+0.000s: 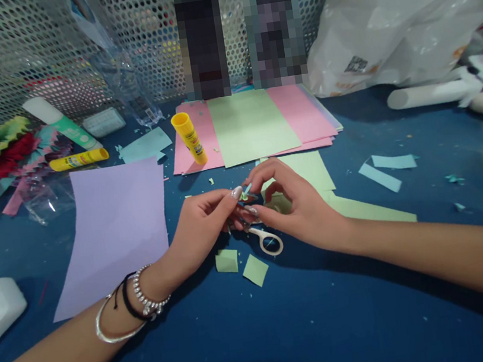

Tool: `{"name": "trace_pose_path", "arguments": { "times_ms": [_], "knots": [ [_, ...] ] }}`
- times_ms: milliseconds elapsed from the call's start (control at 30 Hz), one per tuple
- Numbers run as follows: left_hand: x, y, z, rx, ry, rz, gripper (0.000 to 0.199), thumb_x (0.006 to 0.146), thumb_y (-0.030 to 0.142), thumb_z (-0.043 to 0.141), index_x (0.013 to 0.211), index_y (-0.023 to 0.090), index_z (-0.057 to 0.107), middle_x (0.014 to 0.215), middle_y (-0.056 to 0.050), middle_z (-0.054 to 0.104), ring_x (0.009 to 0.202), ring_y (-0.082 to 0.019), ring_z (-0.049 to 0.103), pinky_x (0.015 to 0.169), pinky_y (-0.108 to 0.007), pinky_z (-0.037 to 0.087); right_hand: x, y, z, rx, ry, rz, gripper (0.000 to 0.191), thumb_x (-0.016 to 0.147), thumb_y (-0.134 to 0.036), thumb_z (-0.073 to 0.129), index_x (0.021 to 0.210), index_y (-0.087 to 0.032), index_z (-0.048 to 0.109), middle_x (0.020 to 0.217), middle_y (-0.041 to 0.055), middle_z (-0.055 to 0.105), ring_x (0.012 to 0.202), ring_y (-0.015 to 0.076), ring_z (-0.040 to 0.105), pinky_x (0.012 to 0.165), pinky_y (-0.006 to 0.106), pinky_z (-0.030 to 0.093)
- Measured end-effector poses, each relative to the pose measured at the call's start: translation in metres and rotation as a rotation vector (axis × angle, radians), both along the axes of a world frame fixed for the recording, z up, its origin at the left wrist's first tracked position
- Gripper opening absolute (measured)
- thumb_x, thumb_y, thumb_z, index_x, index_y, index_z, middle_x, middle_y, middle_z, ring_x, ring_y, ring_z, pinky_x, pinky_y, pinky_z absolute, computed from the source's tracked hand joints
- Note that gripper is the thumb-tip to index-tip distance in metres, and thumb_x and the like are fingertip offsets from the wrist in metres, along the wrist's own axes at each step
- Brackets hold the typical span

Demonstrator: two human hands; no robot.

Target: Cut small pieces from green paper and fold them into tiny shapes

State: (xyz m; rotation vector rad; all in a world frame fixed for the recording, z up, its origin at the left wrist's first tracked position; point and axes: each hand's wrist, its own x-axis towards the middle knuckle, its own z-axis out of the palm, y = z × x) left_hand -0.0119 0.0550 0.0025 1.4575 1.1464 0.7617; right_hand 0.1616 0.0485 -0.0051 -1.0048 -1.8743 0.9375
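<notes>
Over the middle of the blue table, my left hand [210, 215] pinches a small piece of green and light-blue cut paper [246, 194] between thumb and fingers. From the other side, my right hand [291, 195] reaches in with curled fingers, its index fingertip at the same paper. Below my hands lie scissors [274, 252] with a white handle loop showing; their blades are mostly hidden. Two small green paper squares [255, 270] rest nearer to me. Behind my right hand is light-green paper [311, 168], partly covered by it.
A purple sheet [117, 222] lies left. An upright yellow glue stick [191, 140] stands on stacked pink and green paper [252, 125]. Another yellow glue stick [79, 160] lies near paper flowers [0, 161]. Blue strips [380, 177] are right, below a white plastic bag [372, 25].
</notes>
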Motion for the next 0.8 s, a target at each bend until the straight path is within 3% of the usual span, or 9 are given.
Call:
{"name": "trace_pose_path", "arguments": {
  "times_ms": [333, 800],
  "knots": [
    [-0.0006, -0.0004, -0.001, 0.012, 0.002, -0.028, 0.029, 0.086, 0.037, 0.048, 0.076, 0.018, 0.068, 0.067, -0.002, 0.069, 0.054, -0.009, 0.059, 0.048, -0.018, 0.044, -0.0001, 0.0012, -0.0002, -0.032, 0.016, -0.004, 0.005, 0.084, -0.019, 0.049, 0.088, -0.02, 0.046, 0.096, 0.0037, 0.049, 0.085, 0.0135, 0.05, 0.066, 0.027, 0.043],
    [-0.0004, -0.0002, -0.0006, -0.02, -0.041, -0.015, 0.028, 0.086, 0.036, 0.049, 0.072, 0.018, 0.065, 0.066, -0.001, 0.069, 0.054, -0.008, 0.059, 0.048, -0.016, 0.043, 0.0007, -0.0002, -0.0009, -0.053, 0.018, -0.012, 0.008, 0.084, -0.017, 0.047, 0.09, -0.02, 0.045, 0.096, 0.0033, 0.048, 0.084, 0.0132, 0.049, 0.065, 0.027, 0.043]
  ]
}}
